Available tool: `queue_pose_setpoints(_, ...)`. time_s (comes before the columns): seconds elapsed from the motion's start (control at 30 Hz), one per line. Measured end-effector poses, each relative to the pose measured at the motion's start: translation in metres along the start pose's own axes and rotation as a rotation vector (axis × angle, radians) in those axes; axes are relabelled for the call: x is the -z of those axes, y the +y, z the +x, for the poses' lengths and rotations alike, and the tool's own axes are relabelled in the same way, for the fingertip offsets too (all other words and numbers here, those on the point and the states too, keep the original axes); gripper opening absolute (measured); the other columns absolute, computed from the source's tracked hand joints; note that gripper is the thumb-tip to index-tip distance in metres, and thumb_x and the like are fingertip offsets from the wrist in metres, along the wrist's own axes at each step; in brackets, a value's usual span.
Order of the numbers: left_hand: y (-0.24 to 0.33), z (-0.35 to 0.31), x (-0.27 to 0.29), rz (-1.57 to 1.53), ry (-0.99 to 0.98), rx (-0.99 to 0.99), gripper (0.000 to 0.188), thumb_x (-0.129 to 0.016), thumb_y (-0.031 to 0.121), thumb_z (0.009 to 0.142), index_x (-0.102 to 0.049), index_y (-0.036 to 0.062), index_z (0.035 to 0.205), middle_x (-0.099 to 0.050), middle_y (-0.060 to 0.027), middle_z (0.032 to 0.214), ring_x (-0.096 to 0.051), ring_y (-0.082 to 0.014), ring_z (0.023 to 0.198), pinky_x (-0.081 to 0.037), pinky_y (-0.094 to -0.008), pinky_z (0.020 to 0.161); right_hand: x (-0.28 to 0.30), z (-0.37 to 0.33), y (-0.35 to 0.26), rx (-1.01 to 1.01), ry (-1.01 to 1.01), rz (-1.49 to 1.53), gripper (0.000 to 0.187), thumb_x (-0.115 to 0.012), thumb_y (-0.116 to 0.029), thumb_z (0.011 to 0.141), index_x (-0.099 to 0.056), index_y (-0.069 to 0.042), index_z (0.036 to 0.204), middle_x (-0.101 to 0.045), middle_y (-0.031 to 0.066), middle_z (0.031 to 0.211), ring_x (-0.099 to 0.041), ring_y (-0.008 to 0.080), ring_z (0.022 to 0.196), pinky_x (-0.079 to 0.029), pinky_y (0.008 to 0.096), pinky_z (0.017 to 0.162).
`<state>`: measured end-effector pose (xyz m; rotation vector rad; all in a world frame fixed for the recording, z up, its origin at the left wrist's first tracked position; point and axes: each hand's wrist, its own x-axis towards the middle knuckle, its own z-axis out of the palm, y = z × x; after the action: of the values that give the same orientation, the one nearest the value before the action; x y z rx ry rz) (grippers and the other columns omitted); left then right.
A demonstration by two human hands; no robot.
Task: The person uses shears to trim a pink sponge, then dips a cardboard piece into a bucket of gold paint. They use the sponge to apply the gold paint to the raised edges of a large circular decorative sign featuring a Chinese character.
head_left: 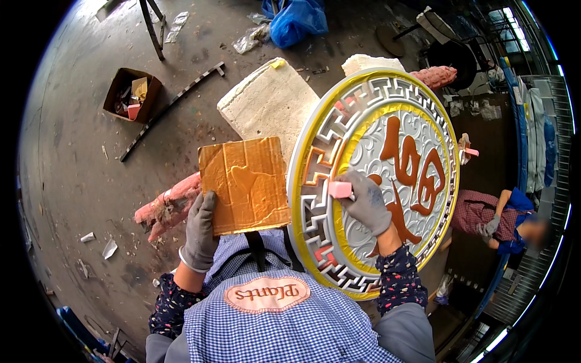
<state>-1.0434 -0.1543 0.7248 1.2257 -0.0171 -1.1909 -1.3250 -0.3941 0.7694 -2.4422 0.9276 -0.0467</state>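
Observation:
My left hand, in a grey glove, grips the left edge of a square piece of cardboard with wet orange-brown paint on its face. A pink sponge is pinched in my gloved right hand, over the left part of a large round relief panel. The panel is white with yellow rings, a cut-out fret border and raised red-brown characters in the middle. Near the sponge, some of the fret is orange-brown. Whether the sponge touches the panel I cannot tell.
White foam slabs and a pink roll-shaped bundle lie around the panel. At the left are a cardboard box of scraps and a dark metal bar. A blue plastic bag lies beyond. Another person is at the right.

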Motion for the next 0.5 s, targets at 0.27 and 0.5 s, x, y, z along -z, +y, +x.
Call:
queue_pose_setpoints(0.27, 0.003, -0.003, -0.002, 0.049, -0.008, -0.029, 0.043, -0.055, 0.036, 0.111, -0.06, 0.0011, 0.135, -0.067, -0.0007, 0.118, -0.064, -0.0072, 0.103, -0.052, -0.0232, 0.086, 0.011, 0.015, 0.008, -0.024, 0.214, 0.073, 0.036, -0.082, -0.014, 0.084, -0.068, -0.008, 0.117, -0.07, 0.0148, 0.105, -0.071, 0.0356, 0.094, -0.056, 0.0412, 0.082)
queue_pose_setpoints(0.5, -0.007, -0.003, 0.009, 0.038, 0.032, -0.04, 0.041, -0.054, 0.035, 0.111, -0.061, 0.0008, 0.132, -0.066, 0.0009, 0.113, -0.062, -0.0065, 0.1, -0.052, -0.0232, 0.086, 0.007, 0.072, 0.071, -0.083, 0.456, 0.151, 0.038, -0.085, -0.018, 0.085, -0.067, -0.004, 0.115, -0.07, 0.0149, 0.103, -0.071, 0.0316, 0.092, -0.057, 0.0386, 0.08)
